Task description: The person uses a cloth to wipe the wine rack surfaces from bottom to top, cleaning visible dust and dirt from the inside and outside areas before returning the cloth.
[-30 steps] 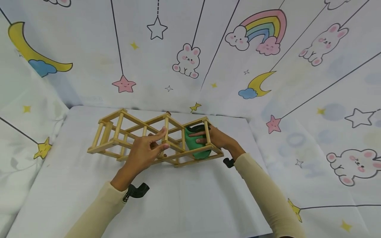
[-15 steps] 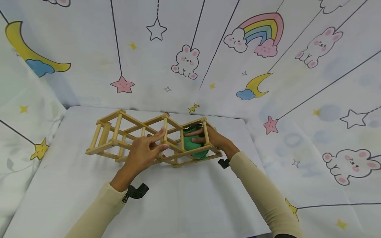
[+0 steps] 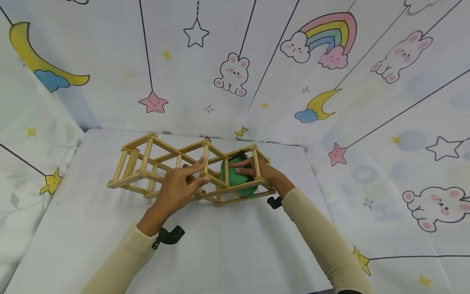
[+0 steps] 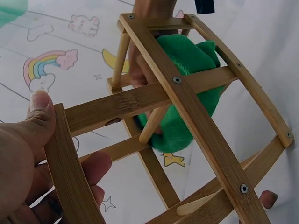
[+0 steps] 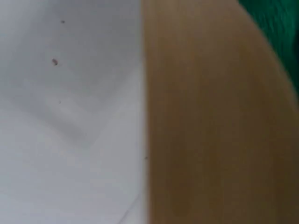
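A slatted wooden rack [image 3: 146, 155] lies lengthwise on the white surface. My left hand [image 3: 176, 188] grips a bar near its middle, thumb on one side and fingers on the other in the left wrist view. From the rack's right end my right hand [image 3: 269, 171] reaches inside and holds a green fuzzy, soft-looking thing [image 3: 235, 177] with a dark edge; its exact kind is unclear. That green thing [image 4: 201, 56] sits between the bars in the left wrist view. My right thumb is hidden. A blurred wooden bar [image 5: 210, 116] fills much of the right wrist view.
White sheeting [image 3: 220, 253] covers the work surface. Behind it and to the sides hangs a printed cloth backdrop [image 3: 257, 61] with stars, rabbits and moons. The rack's far side lies close to the backdrop.
My right hand has moved slightly left and deeper into the rack, shifting the green thing left, and it looks more bunched up. My left hand keeps its grip on the rack.
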`<state>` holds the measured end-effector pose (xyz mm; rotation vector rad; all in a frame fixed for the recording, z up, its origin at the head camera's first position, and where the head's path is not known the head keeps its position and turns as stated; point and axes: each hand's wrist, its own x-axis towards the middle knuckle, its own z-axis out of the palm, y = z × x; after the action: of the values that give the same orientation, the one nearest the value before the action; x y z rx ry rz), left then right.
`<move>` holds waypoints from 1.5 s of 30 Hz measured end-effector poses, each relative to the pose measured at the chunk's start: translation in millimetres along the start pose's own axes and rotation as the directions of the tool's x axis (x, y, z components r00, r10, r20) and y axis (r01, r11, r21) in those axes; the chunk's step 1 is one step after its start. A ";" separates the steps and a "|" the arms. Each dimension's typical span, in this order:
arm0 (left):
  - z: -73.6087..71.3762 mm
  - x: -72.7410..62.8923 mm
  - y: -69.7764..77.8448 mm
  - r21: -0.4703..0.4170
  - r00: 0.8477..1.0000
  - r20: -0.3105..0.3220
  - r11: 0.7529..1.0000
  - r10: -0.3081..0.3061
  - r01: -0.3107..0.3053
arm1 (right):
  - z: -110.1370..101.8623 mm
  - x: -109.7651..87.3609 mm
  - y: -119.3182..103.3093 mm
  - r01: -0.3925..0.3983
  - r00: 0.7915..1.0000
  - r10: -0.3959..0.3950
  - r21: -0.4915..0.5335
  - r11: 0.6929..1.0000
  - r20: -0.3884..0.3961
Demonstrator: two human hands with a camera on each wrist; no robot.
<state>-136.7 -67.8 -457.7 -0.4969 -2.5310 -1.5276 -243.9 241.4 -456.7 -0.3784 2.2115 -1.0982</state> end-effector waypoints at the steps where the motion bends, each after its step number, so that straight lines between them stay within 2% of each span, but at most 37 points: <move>1: -0.1 0.4 0.4 0.001 1.000 -0.004 1.000 0.004 -0.004 | -0.2 -0.7 -0.7 -0.015 1.000 0.015 -0.016 1.000 -0.015; 5: 0.3 1.6 1.1 -0.005 1.000 -0.007 1.000 0.009 -0.009 | -1.6 -4.3 -4.0 -0.086 0.995 0.082 -0.058 0.995 -0.064; 11: -0.9 2.5 2.6 -0.004 1.000 -0.008 1.000 0.019 -0.019 | -3.3 -6.3 -6.4 -0.023 1.000 0.024 0.030 0.999 -0.018; 16: -3.4 2.9 3.9 -0.007 1.000 -0.015 1.000 0.009 -0.009 | -4.1 -5.6 -8.5 -0.086 0.995 0.081 -0.079 0.993 -0.066; 18: -3.7 2.3 3.7 -0.009 1.000 -0.008 1.000 0.000 0.000 | -3.9 -4.3 -8.6 -0.063 0.997 0.058 -0.083 0.995 -0.059; 21: -3.6 0.9 3.1 -0.011 1.000 -0.002 1.000 -0.012 0.012 | -3.0 -3.2 -6.6 0.007 1.000 -0.007 -0.008 1.000 -0.011; 23: -3.0 -0.1 2.3 -0.013 1.000 -0.004 1.000 -0.011 0.011 | -3.0 -3.8 -3.2 0.001 1.000 -0.001 0.004 1.000 0.002; 27: 0.1 -0.5 2.6 -0.019 1.000 -0.001 1.000 -0.009 0.009 | -3.0 -6.8 -2.1 -0.081 0.996 0.079 -0.092 0.992 -0.031; 29: 1.8 -0.7 3.0 -0.018 1.000 0.002 1.000 -0.013 0.013 | -3.5 -6.7 -2.7 -0.076 0.997 0.072 -0.116 0.990 -0.038; 32: 3.4 -1.1 3.2 -0.010 1.000 0.001 1.000 -0.016 0.016 | -4.1 -5.5 -2.5 -0.002 1.000 0.001 -0.083 0.997 -0.014; 33: 3.6 -1.2 3.2 -0.010 1.000 0.000 1.000 -0.015 0.015 | -3.8 -5.3 -0.7 0.001 1.000 -0.001 -0.065 0.998 -0.012; 39: 4.0 -1.5 3.0 -0.003 1.000 0.005 1.000 -0.004 0.004 | 0.5 -12.2 3.1 -0.102 0.993 0.098 -0.054 0.993 -0.068; 45: 3.4 -1.2 4.5 0.008 1.000 0.005 1.000 0.001 -0.001 | -3.1 -23.9 4.4 -0.045 0.995 0.045 -0.009 0.999 -0.088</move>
<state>-133.8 -63.2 -455.9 -0.5015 -2.5384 -1.5175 -227.6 258.1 -448.9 -0.2884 2.2924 -1.0982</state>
